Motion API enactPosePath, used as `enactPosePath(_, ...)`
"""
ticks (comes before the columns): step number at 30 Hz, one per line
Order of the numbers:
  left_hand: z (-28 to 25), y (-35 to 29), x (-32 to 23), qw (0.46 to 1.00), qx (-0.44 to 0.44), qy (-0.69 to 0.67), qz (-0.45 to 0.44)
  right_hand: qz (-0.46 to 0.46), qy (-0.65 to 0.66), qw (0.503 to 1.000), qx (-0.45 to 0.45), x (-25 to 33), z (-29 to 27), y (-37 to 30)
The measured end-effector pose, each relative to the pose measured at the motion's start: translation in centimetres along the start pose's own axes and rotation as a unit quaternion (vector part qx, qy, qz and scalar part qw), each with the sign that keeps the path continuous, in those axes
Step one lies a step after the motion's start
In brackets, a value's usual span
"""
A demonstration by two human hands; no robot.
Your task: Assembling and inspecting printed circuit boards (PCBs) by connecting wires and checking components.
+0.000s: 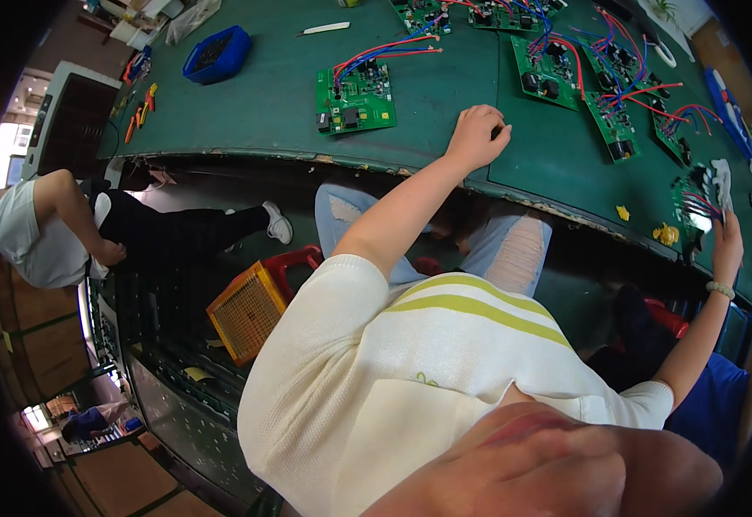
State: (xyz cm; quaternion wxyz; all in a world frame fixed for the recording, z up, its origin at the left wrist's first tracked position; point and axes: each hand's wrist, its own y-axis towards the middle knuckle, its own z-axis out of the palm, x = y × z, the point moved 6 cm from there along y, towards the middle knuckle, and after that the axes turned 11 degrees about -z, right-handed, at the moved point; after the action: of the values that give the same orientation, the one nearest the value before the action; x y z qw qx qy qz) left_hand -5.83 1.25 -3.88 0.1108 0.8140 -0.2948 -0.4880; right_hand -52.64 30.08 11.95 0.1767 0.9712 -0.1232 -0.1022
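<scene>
My left hand [478,138] rests on the near part of the green tabletop, fingers curled into a loose fist. A dark gap shows by the thumb; nothing can be made out in it. Beyond it, to the left, a green circuit board [356,102] lies with red and blue wires rising from it. At the far right my right hand [727,246] is closed at the lower end of a white, crumpled, cloth-like thing [721,183]. Next to its fingers is another circuit board [693,207] with red and blue wires, blurred by glare. The fingertips are partly hidden.
Several wired circuit boards [548,73] lie at the back right. A blue tray [217,55], a white-handled knife-like tool [324,28] and orange-handled tools [139,116] sit left. Yellow lumps [666,234] lie near the right edge. Another person [57,224] sits left, beside a yellow crate [248,312].
</scene>
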Motion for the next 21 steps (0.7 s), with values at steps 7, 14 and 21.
enactPosePath(7,-2.4,0.3,5.1,0.891,0.05,-0.359,-0.274,-0.115,0.308,0.944,0.009,27.8,-1.1,5.6)
enactPosePath(14,-11.0,0.7,-1.1,0.944,0.006,-0.3,-0.134,-0.106,0.352,0.93,0.009,41.9,4.1,9.6)
enactPosePath(21,-10.9,-2.0,-2.1,0.997,-0.029,-0.074,-0.001,-0.124,0.516,0.832,-0.162,47.9,3.9,9.2)
